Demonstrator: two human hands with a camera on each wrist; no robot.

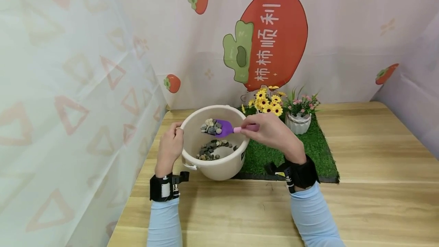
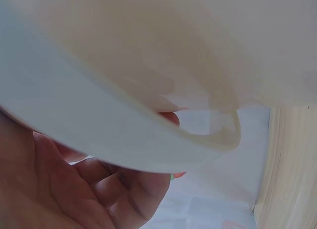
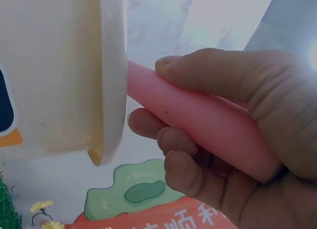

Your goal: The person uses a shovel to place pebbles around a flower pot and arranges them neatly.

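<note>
A cream bucket [image 1: 219,170] stands on the table, with several grey and tan pebbles [image 1: 207,151] on its floor. My left hand [image 1: 170,144] grips the bucket's rim at the left; in the left wrist view its fingers curl under the rim [image 2: 124,135]. My right hand [image 1: 271,132] holds a small toy shovel by its pink handle [image 3: 198,115], thumb along the top and fingers curled beneath. The purple shovel blade [image 1: 224,128] is over the bucket's opening, carrying a heap of pebbles [image 1: 210,127].
Green artificial turf [image 1: 322,159] lies right of the bucket. On it stand yellow artificial flowers [image 1: 269,102] and a white pot [image 1: 297,123] with pink flowers. A printed cloth [image 1: 332,48] hangs behind the wooden table [image 1: 377,151]. A white handle mount [image 1: 190,167] juts from the bucket's left side.
</note>
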